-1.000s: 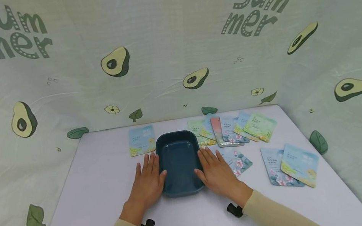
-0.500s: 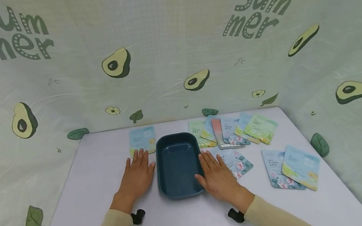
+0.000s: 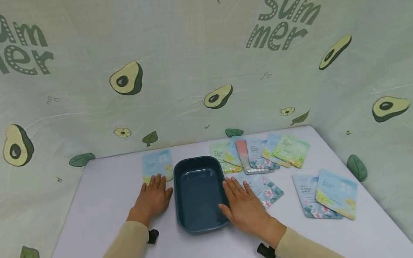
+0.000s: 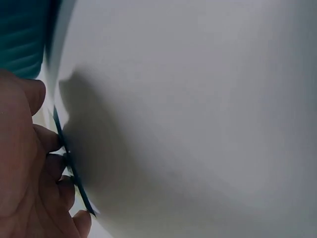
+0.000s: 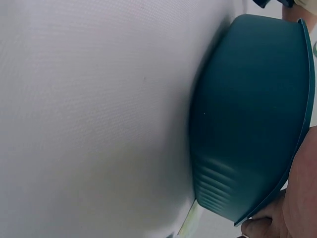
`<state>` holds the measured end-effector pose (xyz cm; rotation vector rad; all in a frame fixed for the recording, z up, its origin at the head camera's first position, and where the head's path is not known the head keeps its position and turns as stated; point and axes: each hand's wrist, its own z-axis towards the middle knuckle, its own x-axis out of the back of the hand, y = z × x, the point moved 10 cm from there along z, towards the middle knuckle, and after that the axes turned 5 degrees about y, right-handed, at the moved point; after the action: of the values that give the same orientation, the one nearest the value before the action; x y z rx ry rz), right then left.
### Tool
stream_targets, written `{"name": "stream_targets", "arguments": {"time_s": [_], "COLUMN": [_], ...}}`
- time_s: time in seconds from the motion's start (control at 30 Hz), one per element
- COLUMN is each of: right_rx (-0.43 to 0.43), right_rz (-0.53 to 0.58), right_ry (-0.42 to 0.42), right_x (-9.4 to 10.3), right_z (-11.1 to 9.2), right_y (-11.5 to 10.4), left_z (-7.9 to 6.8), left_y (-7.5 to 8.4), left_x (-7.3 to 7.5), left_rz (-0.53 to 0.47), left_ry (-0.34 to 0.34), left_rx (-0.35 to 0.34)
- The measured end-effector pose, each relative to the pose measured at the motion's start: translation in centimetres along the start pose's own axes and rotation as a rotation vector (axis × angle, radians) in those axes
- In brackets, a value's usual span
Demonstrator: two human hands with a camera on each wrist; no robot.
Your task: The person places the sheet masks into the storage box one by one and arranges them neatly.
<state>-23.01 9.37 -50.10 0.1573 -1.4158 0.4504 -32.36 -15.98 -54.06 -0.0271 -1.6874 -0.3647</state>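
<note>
A dark blue rectangular tray stands on the white table, nothing inside it. My right hand lies along its right wall with fingers straight, thumb near the rim. The tray's outer side fills much of the right wrist view. At the tray's far left lies a flat light-blue packet, like a face mask sachet. My left hand touches its near edge with the fingertips, which cover part of it. In the left wrist view, the fingers meet the packet's thin dark edge.
Behind and right of the tray, several overlapping packets form a row. A floral packet lies partly under my right hand. Two more packets overlap near the table's right edge. A printed cloth hangs behind the table.
My left hand has left the tray's left side and moved left and forward to the light-blue packet. The right hand stays against the tray. The head view has shifted slightly.
</note>
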Motion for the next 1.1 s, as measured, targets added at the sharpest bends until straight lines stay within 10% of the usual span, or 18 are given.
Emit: {"name": "stream_targets", "arguments": {"time_s": [0.63, 1.1], "right_rx": [0.009, 0.026], "right_rz": [0.007, 0.004], "right_ry": [-0.022, 0.018], "right_x": [-0.2, 0.0], "right_z": [0.0, 0.1], "right_y": [-0.3, -0.4], "left_z": [-9.8, -3.3], "left_y": [0.3, -3.5], "left_x": [0.6, 6.1], "left_rz": [-0.041, 0.193], "left_ry": [-0.033, 0.236], "left_rx": [-0.059, -0.094]}}
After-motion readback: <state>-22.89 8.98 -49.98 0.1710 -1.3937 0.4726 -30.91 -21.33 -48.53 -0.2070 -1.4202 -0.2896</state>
